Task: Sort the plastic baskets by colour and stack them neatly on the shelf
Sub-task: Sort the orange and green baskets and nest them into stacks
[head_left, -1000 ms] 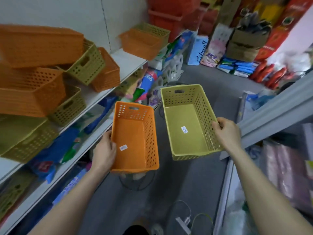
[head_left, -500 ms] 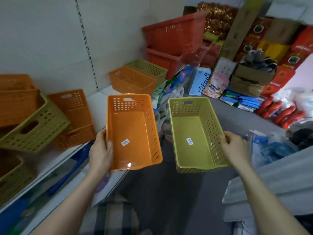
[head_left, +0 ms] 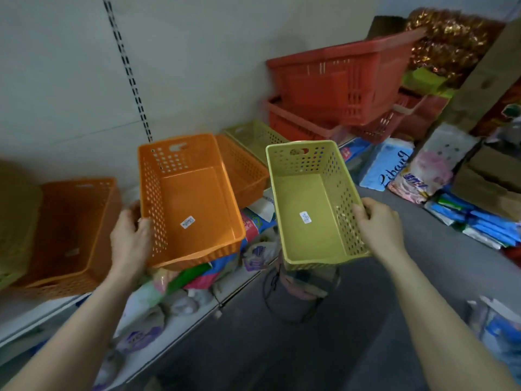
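Observation:
My left hand (head_left: 131,241) grips the near left rim of an empty orange basket (head_left: 194,204), held tilted over the shelf edge. My right hand (head_left: 379,225) grips the right wall of an empty green basket (head_left: 313,210), held in the air over the aisle. Each has a small white sticker on its floor. On the white shelf (head_left: 33,311) stand another orange basket (head_left: 70,235) at the left, an orange basket (head_left: 242,170) behind the held one, and a green basket (head_left: 253,136) further back. A green shape (head_left: 14,221) at the far left edge is blurred.
Large red shopping baskets (head_left: 338,88) are stacked at the shelf's far end. Packaged goods fill the lower shelf (head_left: 183,294) and lie on the grey floor (head_left: 423,176) at the right. A wire-framed item (head_left: 296,294) stands on the floor under the green basket.
Both baskets have moved up and toward the shelf, and my view has swung right along it. The pile of baskets at the left has mostly left the view.

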`<state>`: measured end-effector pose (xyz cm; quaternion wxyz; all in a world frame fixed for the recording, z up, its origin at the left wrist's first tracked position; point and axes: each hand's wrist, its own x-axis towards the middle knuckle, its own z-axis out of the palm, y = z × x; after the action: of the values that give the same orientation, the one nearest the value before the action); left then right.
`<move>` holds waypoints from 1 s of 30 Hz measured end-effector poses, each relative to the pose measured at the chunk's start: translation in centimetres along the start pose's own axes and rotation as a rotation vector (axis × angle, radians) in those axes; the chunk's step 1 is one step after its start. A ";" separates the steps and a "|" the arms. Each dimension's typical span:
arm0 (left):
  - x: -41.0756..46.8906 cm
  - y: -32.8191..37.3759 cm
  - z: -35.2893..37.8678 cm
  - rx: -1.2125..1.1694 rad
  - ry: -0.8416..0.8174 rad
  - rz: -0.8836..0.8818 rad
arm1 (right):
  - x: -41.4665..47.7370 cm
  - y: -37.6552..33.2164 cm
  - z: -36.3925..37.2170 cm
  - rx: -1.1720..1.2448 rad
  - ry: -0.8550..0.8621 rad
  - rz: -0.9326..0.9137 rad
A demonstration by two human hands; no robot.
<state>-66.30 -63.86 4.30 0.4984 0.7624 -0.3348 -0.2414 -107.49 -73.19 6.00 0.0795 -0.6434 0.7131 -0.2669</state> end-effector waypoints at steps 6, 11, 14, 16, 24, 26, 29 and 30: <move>2.7 4.0 3.9 -0.025 0.145 -0.066 | 12.5 -2.2 2.0 0.030 -0.027 -0.194; 5.6 6.6 6.6 -0.101 0.212 -0.035 | 20.5 -6.1 4.6 0.002 0.036 -0.300; 7.6 6.8 7.9 -0.164 0.215 -0.041 | 24.1 -8.3 5.7 -0.012 0.061 -0.338; 8.6 6.9 8.6 -0.182 0.225 -0.046 | 26.2 -9.6 6.5 -0.036 0.076 -0.371; 11.3 7.8 11.4 -0.139 0.334 -0.103 | 34.9 -13.4 11.3 -0.190 -0.069 -0.518; 11.2 7.7 12.2 -0.125 0.364 -0.126 | 36.6 -14.2 12.7 -0.256 -0.163 -0.553; 10.9 7.6 13.4 -0.127 0.410 -0.140 | 38.0 -14.6 14.8 -0.290 -0.233 -0.586; 10.9 7.7 13.7 -0.134 0.420 -0.144 | 38.1 -14.6 15.4 -0.293 -0.233 -0.588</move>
<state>-70.82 -82.35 5.72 0.5882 0.7830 -0.1518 -0.1339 -93.75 -114.44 8.84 -0.0131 -0.8519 0.5143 -0.0979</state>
